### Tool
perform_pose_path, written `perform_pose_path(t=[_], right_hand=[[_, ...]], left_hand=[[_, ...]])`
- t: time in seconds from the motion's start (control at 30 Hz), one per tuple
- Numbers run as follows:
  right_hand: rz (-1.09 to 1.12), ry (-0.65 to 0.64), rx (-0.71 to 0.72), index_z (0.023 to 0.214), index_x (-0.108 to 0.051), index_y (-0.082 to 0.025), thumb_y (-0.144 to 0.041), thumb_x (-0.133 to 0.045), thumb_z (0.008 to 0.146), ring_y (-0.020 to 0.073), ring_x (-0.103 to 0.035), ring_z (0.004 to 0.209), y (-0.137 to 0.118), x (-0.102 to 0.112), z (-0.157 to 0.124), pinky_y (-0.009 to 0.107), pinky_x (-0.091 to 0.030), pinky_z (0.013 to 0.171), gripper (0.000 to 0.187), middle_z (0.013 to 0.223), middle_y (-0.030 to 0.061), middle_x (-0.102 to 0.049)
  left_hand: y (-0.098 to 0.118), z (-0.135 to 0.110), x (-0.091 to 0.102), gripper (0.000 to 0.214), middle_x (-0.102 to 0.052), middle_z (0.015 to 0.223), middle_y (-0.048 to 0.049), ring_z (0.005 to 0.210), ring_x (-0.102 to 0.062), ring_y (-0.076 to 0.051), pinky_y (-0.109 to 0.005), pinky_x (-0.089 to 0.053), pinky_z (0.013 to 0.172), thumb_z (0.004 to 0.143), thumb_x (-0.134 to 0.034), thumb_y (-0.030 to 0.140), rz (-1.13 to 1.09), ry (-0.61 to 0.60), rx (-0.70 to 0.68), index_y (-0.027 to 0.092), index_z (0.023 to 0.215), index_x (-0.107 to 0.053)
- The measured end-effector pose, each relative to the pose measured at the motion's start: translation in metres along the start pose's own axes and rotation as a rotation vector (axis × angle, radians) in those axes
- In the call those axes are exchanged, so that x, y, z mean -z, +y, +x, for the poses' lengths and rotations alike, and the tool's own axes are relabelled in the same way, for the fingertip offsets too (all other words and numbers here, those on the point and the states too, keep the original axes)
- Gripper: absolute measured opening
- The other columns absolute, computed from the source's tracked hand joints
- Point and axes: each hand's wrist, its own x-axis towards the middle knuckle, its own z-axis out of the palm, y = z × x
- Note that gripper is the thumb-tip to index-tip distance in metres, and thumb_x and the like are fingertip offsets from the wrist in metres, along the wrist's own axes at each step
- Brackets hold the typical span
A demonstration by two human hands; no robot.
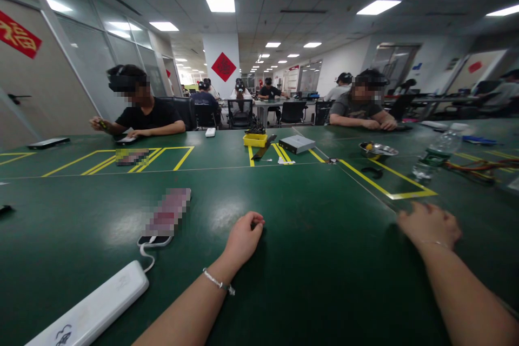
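Note:
My left hand [244,236] rests on the green table [308,259], fingers curled into a loose fist with nothing seen inside; a silver bracelet sits on its wrist. My right hand [428,224] lies palm down on the table to the right, fingers bent and pressed to the surface, holding nothing I can see. A phone [164,219] lies left of my left hand, cabled to a white power bank [91,311] near the front edge.
Yellow tape outlines mark the table. Farther back stand a yellow parts bin [255,139], a grey box [297,144], a metal dish [378,150] and a plastic bottle [436,155]. Two people sit across the table, others at desks behind.

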Motion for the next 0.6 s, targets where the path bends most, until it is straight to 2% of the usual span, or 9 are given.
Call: perform_pose_path(t=[0.07,0.13,0.23,0.33,0.4,0.47,0.53,0.6], right_hand=[[0.061,0.054,0.294,0.102,-0.057,-0.008,-0.033,-0.042,0.071,0.0347,-0.038,0.108,-0.049,0.012,-0.017,0.051,-0.032,0.081,0.042,0.109,0.0237,-0.048],[0.168,0.018,0.510,0.105,-0.055,-0.008,-0.032,-0.040,0.075,0.0282,-0.038,0.111,-0.100,0.022,-0.041,0.046,-0.030,0.090,0.041,0.111,0.0180,-0.050],[0.375,-0.140,0.738,0.111,-0.053,-0.015,-0.035,-0.042,0.077,0.0243,-0.033,0.118,-0.166,0.033,-0.094,0.044,-0.028,0.095,0.041,0.120,0.0106,-0.047],[0.543,-0.330,0.944,0.114,-0.051,-0.023,-0.038,-0.043,0.078,0.0219,-0.033,0.118,-0.204,0.039,-0.140,0.043,-0.028,0.095,0.040,0.123,0.0059,-0.046],[0.565,-0.415,1.058,0.110,-0.054,-0.025,-0.039,-0.043,0.078,0.0204,-0.039,0.114,-0.210,0.041,-0.149,0.041,-0.030,0.094,0.036,0.118,0.0041,-0.050],[0.491,-0.391,1.048,0.103,-0.058,-0.024,-0.037,-0.041,0.079,0.0196,-0.045,0.107,-0.200,0.042,-0.133,0.039,-0.032,0.092,0.033,0.110,0.0046,-0.056],[0.337,-0.249,0.859,0.099,-0.061,-0.019,-0.033,-0.038,0.080,0.0215,-0.049,0.099,-0.171,0.041,-0.098,0.040,-0.035,0.087,0.033,0.102,0.0094,-0.059],[0.142,-0.089,0.570,0.098,-0.061,-0.012,-0.032,-0.039,0.077,0.0267,-0.049,0.095,-0.127,0.038,-0.059,0.042,-0.037,0.078,0.036,0.098,0.0175,-0.057]], left_hand=[[0.001,0.000,0.001,0.022,-0.062,0.093,-0.0056,0.093,-0.053,-0.022,-0.035,-0.035,0.083,0.071,-0.051,0.025,0.055,-0.004,-0.032,0.021,0.091,-0.059],[0.002,-0.001,0.001,0.027,-0.060,0.100,-0.0070,0.100,-0.050,-0.024,-0.037,-0.032,0.088,0.071,-0.051,0.024,0.103,-0.019,-0.079,0.021,0.096,-0.059],[0.003,-0.003,0.000,0.034,-0.057,0.109,-0.0076,0.108,-0.045,-0.024,-0.037,-0.027,0.095,0.071,-0.050,0.021,0.144,-0.075,-0.143,0.021,0.104,-0.056],[0.002,-0.004,-0.003,0.040,-0.054,0.117,-0.0068,0.114,-0.040,-0.024,-0.037,-0.022,0.099,0.071,-0.050,0.021,0.220,-0.124,-0.162,0.020,0.111,-0.053],[0.001,-0.004,-0.003,0.041,-0.053,0.118,-0.0062,0.115,-0.039,-0.024,-0.037,-0.021,0.100,0.072,-0.049,0.021,0.262,-0.154,-0.174,0.020,0.113,-0.051],[0.001,-0.004,-0.003,0.041,-0.053,0.118,-0.0058,0.115,-0.040,-0.024,-0.038,-0.022,0.099,0.072,-0.049,0.022,0.282,-0.176,-0.191,0.021,0.113,-0.051],[0.001,-0.004,-0.003,0.039,-0.053,0.118,-0.0058,0.114,-0.040,-0.024,-0.039,-0.023,0.099,0.073,-0.049,0.022,0.297,-0.185,-0.206,0.022,0.112,-0.053],[0.002,-0.004,-0.002,0.038,-0.054,0.117,-0.0057,0.113,-0.041,-0.024,-0.039,-0.024,0.098,0.073,-0.049,0.022,0.303,-0.187,-0.217,0.022,0.110,-0.054]])
